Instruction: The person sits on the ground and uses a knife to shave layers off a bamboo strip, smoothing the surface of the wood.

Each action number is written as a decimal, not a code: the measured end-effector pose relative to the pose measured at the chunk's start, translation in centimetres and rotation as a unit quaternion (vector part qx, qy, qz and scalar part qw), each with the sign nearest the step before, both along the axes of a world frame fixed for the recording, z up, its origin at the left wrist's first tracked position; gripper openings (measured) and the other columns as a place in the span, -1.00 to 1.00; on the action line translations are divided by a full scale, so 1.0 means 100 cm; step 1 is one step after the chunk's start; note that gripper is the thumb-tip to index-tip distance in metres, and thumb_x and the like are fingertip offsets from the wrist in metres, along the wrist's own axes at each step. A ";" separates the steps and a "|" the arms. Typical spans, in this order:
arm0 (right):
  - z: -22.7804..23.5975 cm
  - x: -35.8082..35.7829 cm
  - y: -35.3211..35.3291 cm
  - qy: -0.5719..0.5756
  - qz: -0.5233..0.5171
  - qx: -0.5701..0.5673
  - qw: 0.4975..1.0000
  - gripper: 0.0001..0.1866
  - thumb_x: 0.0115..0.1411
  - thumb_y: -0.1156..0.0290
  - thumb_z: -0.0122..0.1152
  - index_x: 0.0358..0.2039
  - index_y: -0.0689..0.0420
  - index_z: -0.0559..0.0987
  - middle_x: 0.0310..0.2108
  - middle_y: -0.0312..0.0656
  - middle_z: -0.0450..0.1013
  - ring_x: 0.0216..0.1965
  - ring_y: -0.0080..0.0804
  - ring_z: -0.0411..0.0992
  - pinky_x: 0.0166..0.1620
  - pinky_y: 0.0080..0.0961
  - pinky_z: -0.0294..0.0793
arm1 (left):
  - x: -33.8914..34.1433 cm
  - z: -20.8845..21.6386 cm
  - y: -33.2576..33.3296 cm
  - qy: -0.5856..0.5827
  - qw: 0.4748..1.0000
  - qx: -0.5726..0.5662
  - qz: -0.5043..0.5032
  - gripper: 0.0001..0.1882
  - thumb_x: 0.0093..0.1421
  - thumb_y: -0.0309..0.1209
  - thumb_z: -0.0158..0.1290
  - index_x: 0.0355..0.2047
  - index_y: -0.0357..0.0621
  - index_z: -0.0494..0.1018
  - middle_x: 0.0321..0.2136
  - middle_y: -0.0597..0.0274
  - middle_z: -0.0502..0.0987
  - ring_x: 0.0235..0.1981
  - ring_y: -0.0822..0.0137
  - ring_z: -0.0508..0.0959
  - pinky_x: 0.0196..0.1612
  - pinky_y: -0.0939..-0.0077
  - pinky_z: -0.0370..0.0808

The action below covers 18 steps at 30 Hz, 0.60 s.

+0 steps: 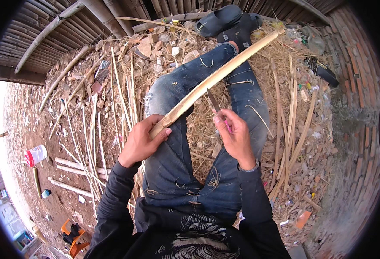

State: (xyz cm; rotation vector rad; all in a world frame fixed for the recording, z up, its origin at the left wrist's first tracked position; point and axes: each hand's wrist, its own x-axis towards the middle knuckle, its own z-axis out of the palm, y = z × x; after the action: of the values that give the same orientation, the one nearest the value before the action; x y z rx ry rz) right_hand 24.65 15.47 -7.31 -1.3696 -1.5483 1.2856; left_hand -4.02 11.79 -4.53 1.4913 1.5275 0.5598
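Note:
A long split bamboo strip (218, 77) runs slantwise over my legs, its far end beyond my shins and its near end in my left hand (143, 137). That hand is wrapped round the strip, thumb on top. My right hand (235, 133) grips a knife (214, 102) by a pink handle mostly hidden in the fingers. The dark blade points up and away, just below the strip's lower edge; I cannot tell whether it touches. Thin curled shavings (259, 118) lie on my jeans (168, 168).
Several cut strips lie on the ground left (92, 138) and right (291, 129) of my legs. Rubble (155, 52) and dry shavings cover the ground. A brick wall (358, 129) stands at right, a bamboo wall (30, 43) at far left. A white bucket (37, 155) sits at left.

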 end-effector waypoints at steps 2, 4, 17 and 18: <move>0.000 -0.002 0.000 -0.004 0.006 -0.003 1.000 -0.72 0.43 0.25 0.27 -0.11 0.25 0.59 -0.57 -0.32 0.41 -0.56 -0.69 0.29 -0.49 -0.52 0.24 | 0.001 0.002 -0.001 -0.016 1.000 -0.013 0.005 -0.64 0.37 -0.34 0.22 0.06 -0.33 0.51 -0.36 0.13 0.66 -0.33 0.43 0.68 -0.18 0.45 0.57; 0.005 -0.006 -0.001 -0.010 -0.007 -0.003 1.000 -0.70 0.45 0.21 0.23 -0.14 0.24 0.59 -0.59 -0.28 0.40 -0.58 -0.61 0.30 -0.49 -0.48 0.27 | 0.002 0.004 -0.001 -0.043 0.998 -0.040 0.021 -0.66 0.39 -0.37 0.20 0.07 -0.33 0.51 -0.36 0.18 0.66 -0.33 0.45 0.66 -0.18 0.47 0.56; 0.021 -0.053 -0.056 -0.252 0.093 0.059 0.961 -0.54 0.45 -0.03 0.12 -0.40 0.11 0.51 -0.62 0.00 0.55 -0.54 0.11 0.57 -0.41 0.01 0.51 | 0.019 0.010 -0.031 -0.037 0.995 -0.015 0.092 -0.61 0.41 -0.47 0.14 0.19 -0.35 0.41 -0.40 0.19 0.65 -0.33 0.46 0.61 -0.18 0.52 0.52; 0.018 -0.054 -0.059 -0.251 0.093 0.062 0.962 -0.54 0.45 -0.03 0.12 -0.40 0.11 0.51 -0.62 0.00 0.55 -0.54 0.11 0.57 -0.41 0.01 0.51 | 0.022 0.008 -0.034 -0.035 0.995 -0.012 0.093 -0.61 0.41 -0.47 0.14 0.19 -0.35 0.41 -0.40 0.19 0.65 -0.33 0.46 0.61 -0.18 0.52 0.52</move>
State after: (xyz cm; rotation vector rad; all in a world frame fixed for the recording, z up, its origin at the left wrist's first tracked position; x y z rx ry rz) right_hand 19.25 9.60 -5.48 -1.5758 -2.1036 0.9636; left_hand -1.81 8.40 -3.69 1.3059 1.6212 0.6931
